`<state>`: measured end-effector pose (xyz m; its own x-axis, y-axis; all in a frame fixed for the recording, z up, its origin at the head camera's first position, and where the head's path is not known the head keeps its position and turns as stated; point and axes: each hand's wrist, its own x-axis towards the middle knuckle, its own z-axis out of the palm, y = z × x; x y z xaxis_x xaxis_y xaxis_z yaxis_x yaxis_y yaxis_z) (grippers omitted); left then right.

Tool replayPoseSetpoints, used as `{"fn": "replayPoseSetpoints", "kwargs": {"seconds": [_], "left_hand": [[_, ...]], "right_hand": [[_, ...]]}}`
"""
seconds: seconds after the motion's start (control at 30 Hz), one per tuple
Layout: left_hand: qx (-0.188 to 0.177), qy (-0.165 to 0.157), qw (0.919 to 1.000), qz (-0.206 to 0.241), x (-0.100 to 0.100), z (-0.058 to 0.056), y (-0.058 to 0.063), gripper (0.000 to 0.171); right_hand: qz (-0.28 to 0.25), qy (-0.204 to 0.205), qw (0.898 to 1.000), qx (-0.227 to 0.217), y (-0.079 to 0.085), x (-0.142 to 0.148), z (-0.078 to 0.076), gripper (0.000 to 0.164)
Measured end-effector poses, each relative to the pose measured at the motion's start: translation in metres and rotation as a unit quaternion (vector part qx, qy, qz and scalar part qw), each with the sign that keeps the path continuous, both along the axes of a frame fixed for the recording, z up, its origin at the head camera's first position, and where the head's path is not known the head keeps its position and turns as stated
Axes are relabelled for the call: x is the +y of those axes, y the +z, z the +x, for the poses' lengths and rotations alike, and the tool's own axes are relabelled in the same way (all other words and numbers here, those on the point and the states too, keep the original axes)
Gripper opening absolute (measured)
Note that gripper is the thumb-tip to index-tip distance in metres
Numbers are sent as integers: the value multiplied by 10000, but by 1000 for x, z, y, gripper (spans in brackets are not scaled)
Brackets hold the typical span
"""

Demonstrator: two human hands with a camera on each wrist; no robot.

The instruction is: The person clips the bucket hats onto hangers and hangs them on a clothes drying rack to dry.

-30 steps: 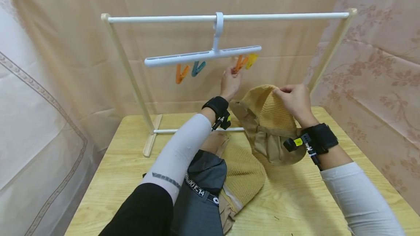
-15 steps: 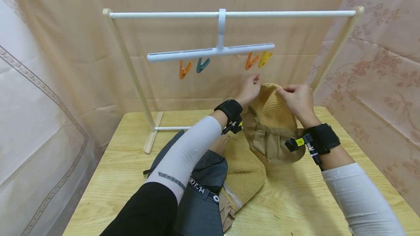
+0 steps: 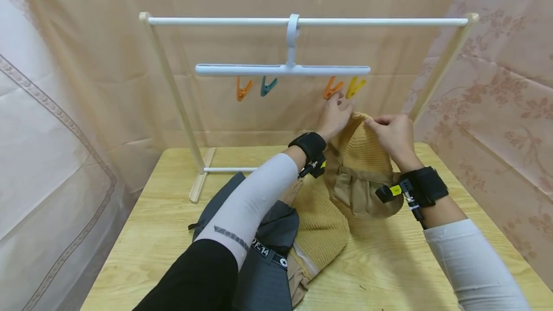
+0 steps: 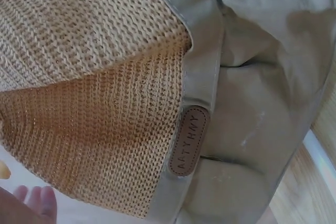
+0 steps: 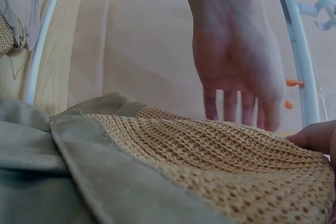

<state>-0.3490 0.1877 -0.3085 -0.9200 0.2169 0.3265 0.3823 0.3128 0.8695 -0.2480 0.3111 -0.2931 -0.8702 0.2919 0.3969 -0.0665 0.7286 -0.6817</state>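
Observation:
My right hand pinches the knitted crown of a tan sun hat and holds it up above the table. The hat's khaki brim hangs below, and a brown label shows on its band in the left wrist view. My left hand is raised beside the crown, fingers loosely extended in the right wrist view. Its fingertips are close to an orange clip; whether they touch cannot be told. This clip and a yellow clip hang from the right half of a white hanger.
The hanger hooks over the white rail of a wooden-legged rack. Another orange clip and a teal clip hang at left. Below my left arm, a dark grey item with a lettered strap and a second knitted hat lie on the table.
My left hand has left the orange clip, dropped towards the hat, then risen again under the clip. The tilted hanger has swung level. My right hand still holds the hat in nearly the same place.

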Motion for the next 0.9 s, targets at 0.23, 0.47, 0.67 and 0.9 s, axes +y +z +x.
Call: {"fn": "replayPoseSetpoints", "kwargs": {"seconds": [0.23, 0.47, 0.67, 0.9], "left_hand": [[605, -282, 9975, 239, 12, 1, 7, 52], [864, -268, 9957, 200, 22, 4, 17, 49], [837, -101, 9964, 90, 23, 6, 18, 39], [1221, 273, 9902, -613, 28, 10, 25, 37]], "right_hand": [[13, 21, 10000, 28, 2, 4, -1, 41], [130, 136, 9998, 63, 3, 7, -1, 39], [154, 96, 9998, 16, 1, 10, -1, 38], [80, 37, 9999, -75, 0, 13, 1, 41]]}}
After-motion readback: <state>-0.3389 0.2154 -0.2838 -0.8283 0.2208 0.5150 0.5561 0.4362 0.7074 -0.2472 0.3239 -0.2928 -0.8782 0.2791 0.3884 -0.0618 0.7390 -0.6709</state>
